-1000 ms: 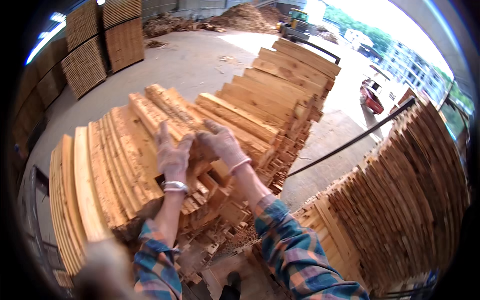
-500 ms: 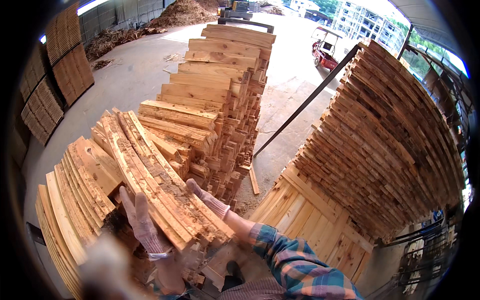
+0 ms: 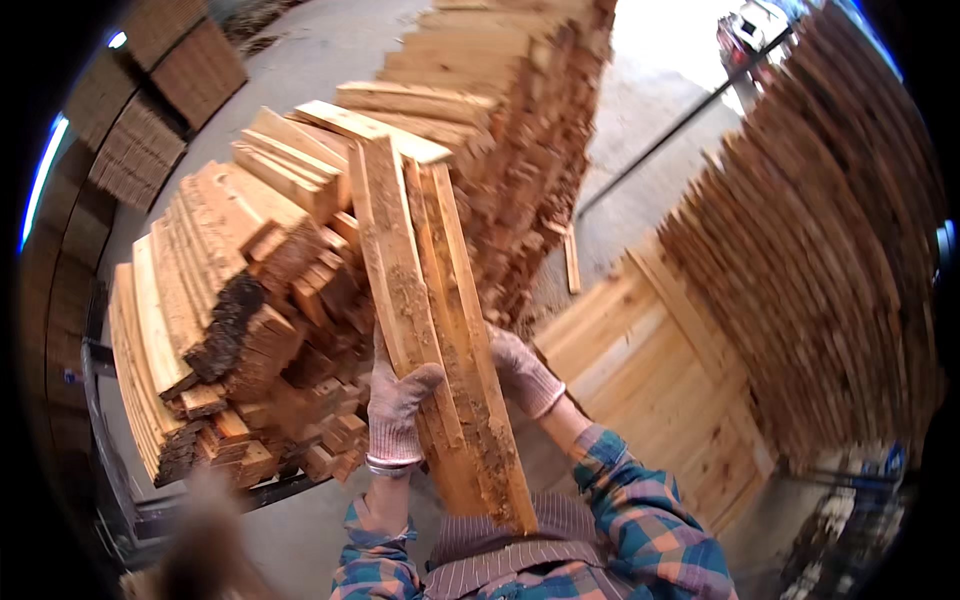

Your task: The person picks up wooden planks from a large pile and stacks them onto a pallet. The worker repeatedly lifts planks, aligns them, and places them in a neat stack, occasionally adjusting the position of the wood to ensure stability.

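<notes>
A bundle of several rough-edged wooden boards (image 3: 405,290) slants upright in front of my body, its near end close to my striped apron (image 3: 515,545). My left hand (image 3: 400,405), in a knitted work glove, is closed on the bundle's left side, thumb over the top. On the other side my gloved right hand (image 3: 523,370) grips the boards, its fingers partly hidden behind them. Beyond the far end lies a pale loose board (image 3: 375,130) on the long stack. To my left is a pile of boards (image 3: 195,250) with some dark bark-edged ends.
A long row of stacked boards (image 3: 460,60) runs away ahead. On the right, a tall board stack (image 3: 820,250) stands beside a flat wooden platform (image 3: 640,370). A dark pole (image 3: 680,125) slants between them. A metal frame (image 3: 110,440) edges the left pile; a vehicle (image 3: 750,35) is farther off.
The board bundle has come off the left pile and swung more upright, toward my body. My left hand has gone from stretched fingers to a grip. The whole view has shifted.
</notes>
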